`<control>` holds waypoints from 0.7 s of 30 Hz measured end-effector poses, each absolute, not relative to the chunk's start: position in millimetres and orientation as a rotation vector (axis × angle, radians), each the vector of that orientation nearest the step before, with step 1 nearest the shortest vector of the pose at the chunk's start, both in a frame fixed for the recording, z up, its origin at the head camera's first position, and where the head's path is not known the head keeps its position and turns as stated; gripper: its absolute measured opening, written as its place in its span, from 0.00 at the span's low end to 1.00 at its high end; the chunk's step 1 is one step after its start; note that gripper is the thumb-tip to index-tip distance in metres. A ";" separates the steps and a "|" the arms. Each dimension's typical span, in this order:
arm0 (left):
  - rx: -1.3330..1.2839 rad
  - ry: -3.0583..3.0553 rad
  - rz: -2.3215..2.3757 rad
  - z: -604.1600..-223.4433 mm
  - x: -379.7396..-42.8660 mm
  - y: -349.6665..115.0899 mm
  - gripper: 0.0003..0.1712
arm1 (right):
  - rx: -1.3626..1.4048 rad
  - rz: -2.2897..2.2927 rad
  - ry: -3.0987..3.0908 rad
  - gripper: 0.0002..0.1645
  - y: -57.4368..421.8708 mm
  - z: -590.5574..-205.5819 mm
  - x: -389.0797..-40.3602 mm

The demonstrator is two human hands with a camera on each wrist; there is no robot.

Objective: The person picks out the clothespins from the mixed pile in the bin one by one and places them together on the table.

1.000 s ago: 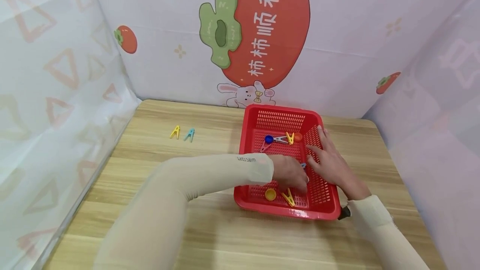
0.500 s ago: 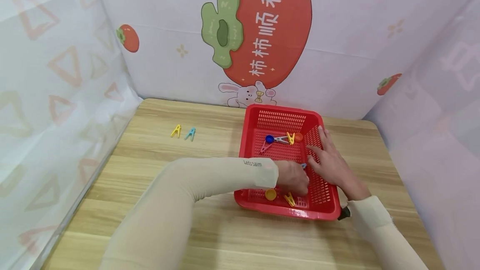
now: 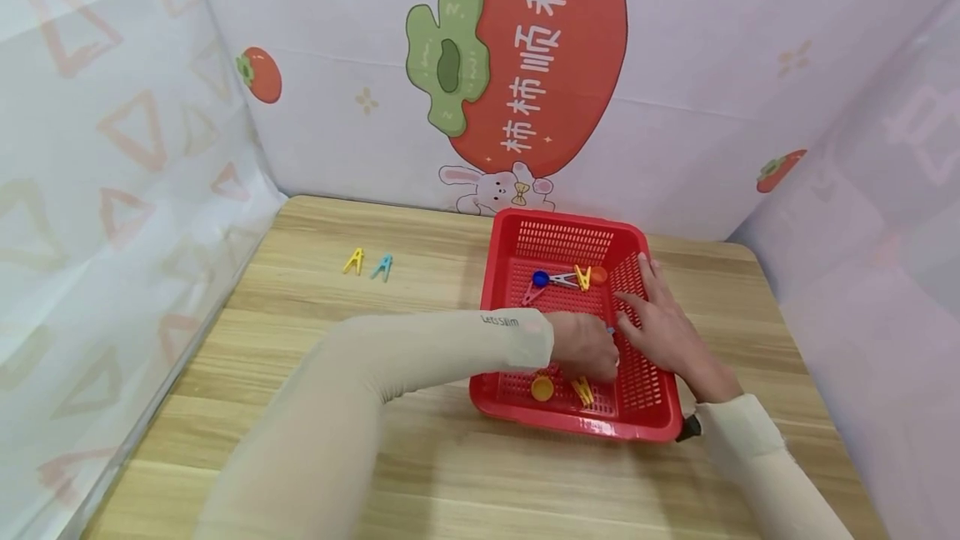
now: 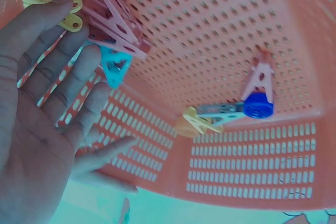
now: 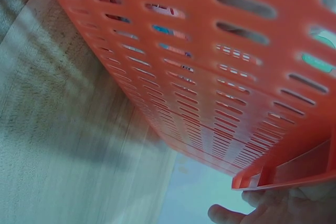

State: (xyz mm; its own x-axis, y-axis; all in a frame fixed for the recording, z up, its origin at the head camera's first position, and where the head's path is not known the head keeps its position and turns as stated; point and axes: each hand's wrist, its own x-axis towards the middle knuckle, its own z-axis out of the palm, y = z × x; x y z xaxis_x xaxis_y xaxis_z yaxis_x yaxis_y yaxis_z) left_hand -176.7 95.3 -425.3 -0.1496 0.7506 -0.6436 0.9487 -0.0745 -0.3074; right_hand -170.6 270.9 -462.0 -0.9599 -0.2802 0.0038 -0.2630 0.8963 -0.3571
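My left hand (image 3: 585,346) is down inside a red plastic basket (image 3: 487,394). In the left wrist view its thumb and forefinger pinch a yellow clothespin (image 4: 52,6). Right beside the fingertips lie pink clothespins (image 4: 118,24) and a light-blue clothespin (image 4: 114,62). Over the basket's right rim rests my right hand (image 3: 663,327), fingers spread and fairly straight, some of them reaching inside the wall. The right wrist view catches part of that hand (image 5: 289,203) against the rim. A yellow round cap (image 3: 542,388) sits near the basket's front wall.
Deeper in the basket are a blue cap (image 3: 541,278), a grey clothespin (image 3: 562,279), another yellow clothespin (image 3: 583,277) and an orange cap (image 3: 597,275). On the wooden table (image 3: 300,340), two clothespins lie left of the basket, one yellow (image 3: 354,261), one light blue (image 3: 382,267).
The left hand has shifted slightly within the basket and its fingers have closed in. The yellow clothespin by it has turned a little. The right hand stays on the rim.
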 end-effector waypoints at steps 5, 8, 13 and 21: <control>1.885 1.993 -0.927 -416.6 -182.1 80.3 0.23 | -0.427 -0.547 3.009 0.31 271.0 -461.6 -171.4; 1.879 2.017 -0.845 -411.5 -181.9 72.6 0.22 | -0.424 -0.543 3.006 0.32 270.6 -461.4 -171.3; 1.848 2.067 -0.730 -404.2 -180.1 62.2 0.28 | -0.417 -0.540 3.003 0.32 270.3 -461.5 -170.4; 1.783 2.157 -0.477 -394.0 -183.2 39.0 0.31 | -0.425 -0.542 3.008 0.32 269.9 -461.2 -170.5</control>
